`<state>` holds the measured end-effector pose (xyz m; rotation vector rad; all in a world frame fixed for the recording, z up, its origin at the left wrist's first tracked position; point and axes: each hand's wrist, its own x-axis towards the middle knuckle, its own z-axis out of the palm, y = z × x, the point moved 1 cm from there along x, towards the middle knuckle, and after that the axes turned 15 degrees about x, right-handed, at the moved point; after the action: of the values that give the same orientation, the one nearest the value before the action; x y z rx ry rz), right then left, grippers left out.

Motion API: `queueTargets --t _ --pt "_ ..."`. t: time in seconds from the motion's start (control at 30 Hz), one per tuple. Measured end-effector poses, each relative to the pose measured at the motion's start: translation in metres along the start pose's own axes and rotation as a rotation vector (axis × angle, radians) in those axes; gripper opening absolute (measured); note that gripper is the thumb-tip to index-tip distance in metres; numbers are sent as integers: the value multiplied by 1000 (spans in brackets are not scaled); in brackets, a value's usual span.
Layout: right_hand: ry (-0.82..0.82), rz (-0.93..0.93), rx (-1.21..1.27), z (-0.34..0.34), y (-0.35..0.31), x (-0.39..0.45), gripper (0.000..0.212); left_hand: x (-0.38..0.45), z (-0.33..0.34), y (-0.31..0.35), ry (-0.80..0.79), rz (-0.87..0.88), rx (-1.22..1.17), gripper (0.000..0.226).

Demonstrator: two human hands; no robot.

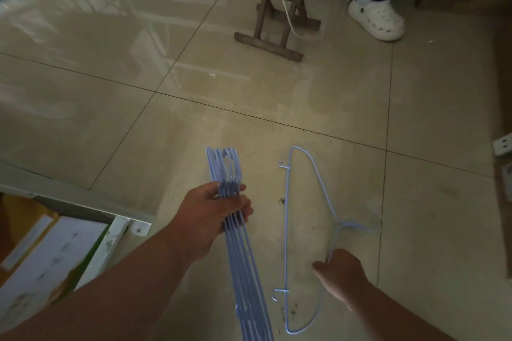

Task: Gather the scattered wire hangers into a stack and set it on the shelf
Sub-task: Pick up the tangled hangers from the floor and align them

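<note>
My left hand (214,214) is closed around a bundle of several light blue wire hangers (238,271), held edge-on and pointing away from me over the tiled floor. To its right, one more light blue wire hanger (286,230) hangs flat above the floor, its hook (360,227) pointing right. My right hand (342,271) pinches this hanger's sloping wire just below the neck. The two lots of hangers are apart.
A white shelf frame (119,232) with boxes inside sits at the lower left. A wooden folding stool (273,16) with a white cable stands ahead. Another person's leg and white clog (376,18) are at the upper right. A wall socket (502,144) is at the right edge.
</note>
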<state>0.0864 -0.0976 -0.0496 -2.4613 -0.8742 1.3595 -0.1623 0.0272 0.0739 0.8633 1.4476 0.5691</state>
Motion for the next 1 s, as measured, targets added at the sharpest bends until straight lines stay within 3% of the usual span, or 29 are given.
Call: queueTargets --t 0.13,0.2,0.27,0.37,0.53,0.73,1.0 --pt "-159 -3 437 -12 -11 -13 11 3 4 -6 -19 -38 12 20" --pt "-254 -57 555 -20 -28 -22 27 7 10 -6 -21 -46 7 22" --pt "-364 -104 603 -24 -50 -32 43 10 20 -6 -27 -35 24 25" --pt "-438 -164 606 -24 -78 -42 50 19 31 -7 -54 16 112 28" --pt "-492 -227 643 -19 -100 -45 64 27 47 -5 -161 64 136 58" --pt "-505 -281 526 -37 -99 -44 29 23 59 12 -150 123 153 36" --pt "-576 -70 808 -94 -100 -135 23 -59 87 85 -272 10 163 32"
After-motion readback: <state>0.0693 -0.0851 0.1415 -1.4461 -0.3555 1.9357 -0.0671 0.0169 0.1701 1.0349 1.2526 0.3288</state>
